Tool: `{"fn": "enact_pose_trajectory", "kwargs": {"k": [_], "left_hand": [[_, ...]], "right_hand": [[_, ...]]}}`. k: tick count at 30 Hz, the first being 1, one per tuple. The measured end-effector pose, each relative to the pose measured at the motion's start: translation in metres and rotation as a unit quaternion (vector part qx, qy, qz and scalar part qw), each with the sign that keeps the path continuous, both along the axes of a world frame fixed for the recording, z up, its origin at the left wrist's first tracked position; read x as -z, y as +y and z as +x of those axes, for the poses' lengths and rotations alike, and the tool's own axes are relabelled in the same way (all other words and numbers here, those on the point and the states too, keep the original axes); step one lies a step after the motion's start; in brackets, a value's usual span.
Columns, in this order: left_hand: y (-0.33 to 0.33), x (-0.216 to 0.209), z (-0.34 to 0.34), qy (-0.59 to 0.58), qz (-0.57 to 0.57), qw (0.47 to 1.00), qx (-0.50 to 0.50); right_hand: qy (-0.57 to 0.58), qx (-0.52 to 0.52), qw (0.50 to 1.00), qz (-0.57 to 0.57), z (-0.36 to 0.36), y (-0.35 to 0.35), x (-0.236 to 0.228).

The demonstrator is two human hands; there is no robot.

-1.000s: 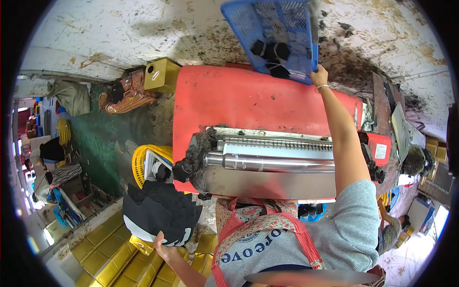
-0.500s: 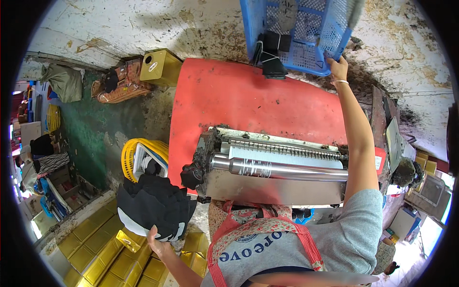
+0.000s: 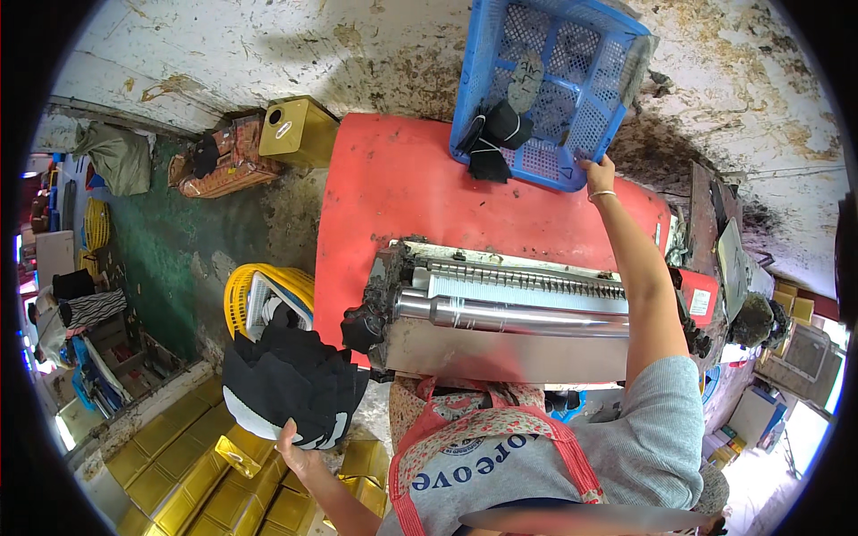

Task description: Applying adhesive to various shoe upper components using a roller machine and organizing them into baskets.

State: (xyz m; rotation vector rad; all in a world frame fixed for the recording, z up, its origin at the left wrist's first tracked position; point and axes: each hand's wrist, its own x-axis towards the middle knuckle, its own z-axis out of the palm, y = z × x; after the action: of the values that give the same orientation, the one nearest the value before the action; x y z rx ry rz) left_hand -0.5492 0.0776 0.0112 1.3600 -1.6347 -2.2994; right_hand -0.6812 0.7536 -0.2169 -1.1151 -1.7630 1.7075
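Note:
My right hand (image 3: pixel 600 175) is closed on the near right corner of a blue plastic basket (image 3: pixel 606 143), which tilts over the far part of the red machine cover. Inside the basket's left end lie bundles of black pieces (image 3: pixel 490 170) tied with white string, and a pale oval piece (image 3: pixel 525 85) with writing. At lower left, my left hand (image 3: pixel 293 447) grips a thick stack of black sheet pieces (image 3: pixel 290 380) with white edges; its other fingers are hidden under the stack. The machine's steel roller (image 3: pixel 518 314) lies between my arms.
A yellow basket (image 3: pixel 239 299) with a white inner basket stands left of the red machine cover (image 3: pixel 402 188). Several gold tins (image 3: pixel 179 456) fill the lower left. Another gold tin (image 3: pixel 299 134) and a patterned bag (image 3: pixel 234 161) sit by the stained wall.
My right hand has drawn the blue basket nearer and slightly left, showing more of its inside. The bundles have shifted with it. My left hand and its stack have barely moved.

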Motion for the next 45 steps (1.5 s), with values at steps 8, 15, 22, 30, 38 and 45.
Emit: {"fn": "enact_pose_trajectory", "kwargs": {"k": [8, 15, 22, 30, 38, 45], "left_hand": [[-0.014, 0.018, 0.011, -0.021, -0.011, 0.999, -0.027], [-0.018, 0.024, 0.003, 0.015, -0.021, 1.000, 0.005], [-0.013, 0.000, 0.017, -0.060, 0.021, 0.996, 0.064], [-0.016, 0.003, 0.093, -0.226, 0.308, 0.921, 0.078], [-0.014, 0.045, 0.070, -0.315, 0.330, 0.863, 0.217], [0.038, 0.041, 0.064, -0.419, 0.275, 0.779, 0.376]], "right_hand": [[-0.123, -0.083, 0.979, 0.140, 0.001, 0.021, 0.027], [-0.351, -0.157, 0.762, 0.520, 0.018, 0.068, -0.001], [0.041, -0.167, 0.853, 0.492, 0.028, -0.140, -0.179], [0.348, -0.630, 0.583, 0.377, 0.179, -0.450, -0.227], [0.050, -0.595, 0.655, 0.463, 0.241, -0.503, -0.191], [0.019, -0.559, 0.769, 0.309, 0.285, -0.466, -0.165]]}}
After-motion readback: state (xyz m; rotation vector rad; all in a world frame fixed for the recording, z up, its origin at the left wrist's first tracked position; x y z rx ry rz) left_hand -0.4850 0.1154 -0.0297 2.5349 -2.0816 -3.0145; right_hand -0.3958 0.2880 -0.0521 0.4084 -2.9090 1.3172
